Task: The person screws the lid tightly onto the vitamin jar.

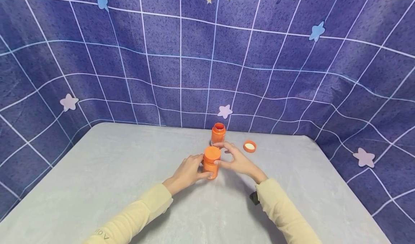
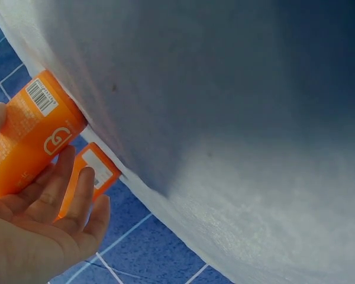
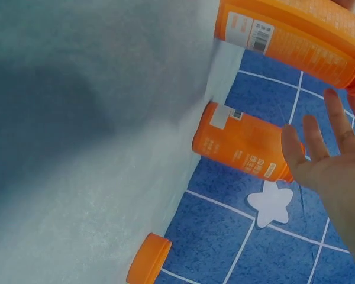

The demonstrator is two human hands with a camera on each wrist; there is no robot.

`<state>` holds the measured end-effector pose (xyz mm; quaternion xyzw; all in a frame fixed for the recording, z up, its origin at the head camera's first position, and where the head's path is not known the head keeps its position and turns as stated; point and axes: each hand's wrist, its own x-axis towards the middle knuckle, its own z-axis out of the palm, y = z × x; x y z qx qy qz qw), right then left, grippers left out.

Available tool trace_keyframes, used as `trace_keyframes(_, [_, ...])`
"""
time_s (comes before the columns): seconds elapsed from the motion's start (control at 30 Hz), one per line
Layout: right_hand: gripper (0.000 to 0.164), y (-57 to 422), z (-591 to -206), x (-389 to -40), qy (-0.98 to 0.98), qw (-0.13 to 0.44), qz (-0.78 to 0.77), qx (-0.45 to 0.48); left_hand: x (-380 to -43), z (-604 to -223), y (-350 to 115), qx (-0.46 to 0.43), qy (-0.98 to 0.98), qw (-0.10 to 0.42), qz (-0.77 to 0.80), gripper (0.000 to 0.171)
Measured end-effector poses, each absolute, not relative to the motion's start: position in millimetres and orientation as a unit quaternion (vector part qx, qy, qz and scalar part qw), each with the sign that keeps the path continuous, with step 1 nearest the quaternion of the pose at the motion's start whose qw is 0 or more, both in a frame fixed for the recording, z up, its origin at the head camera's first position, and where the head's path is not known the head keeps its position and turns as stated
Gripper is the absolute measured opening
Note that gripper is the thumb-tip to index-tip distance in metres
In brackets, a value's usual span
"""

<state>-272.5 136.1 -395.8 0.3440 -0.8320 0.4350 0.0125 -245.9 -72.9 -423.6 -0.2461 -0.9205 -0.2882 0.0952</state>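
the capped orange bottle [image 1: 210, 168] is standing at six o'clock in the head view; the left hand [image 1: 187, 170] is gripping its body from eight o'clock, the right hand [image 1: 239, 162] is curling thumb and forefinger round its cap [image 1: 212, 152] from three. from it, an uncapped bottle [image 1: 218, 136] is standing at twelve and a loose lid [image 1: 249, 146] is lying at two.

Behind the capped bottle [image 1: 211, 160], an open bottle [image 1: 218, 134] blocks passage, with room between it and a cap [image 1: 249, 146].
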Motion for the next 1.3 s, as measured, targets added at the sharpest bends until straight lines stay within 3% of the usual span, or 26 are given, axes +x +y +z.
trace_keyframes(0.33, [0.049, 134.8, -389.8, -269.9, -0.825, -0.006, 0.439, 0.356, -246.1, -422.7, -73.0, -0.247, -0.919, 0.099, -0.29, 0.046])
trace_keyframes(0.87, [0.047, 128.8, -398.4, -267.6, -0.821, 0.033, 0.476, 0.313, -245.7, -421.9, -72.9, -0.246, -0.92, 0.092, -0.291, 0.047])
trace_keyframes(1.03, [0.055, 131.6, -397.5, -269.9, -0.819, 0.012, 0.471, 0.328, -245.7, -423.1, -72.9, -0.25, -0.918, 0.103, -0.29, 0.045])
trace_keyframes(1.3, [0.052, 135.2, -394.0, -272.1, -0.809, -0.029, 0.465, 0.359, -245.4, -424.6, -73.1, -0.25, -0.918, 0.101, -0.291, 0.046])
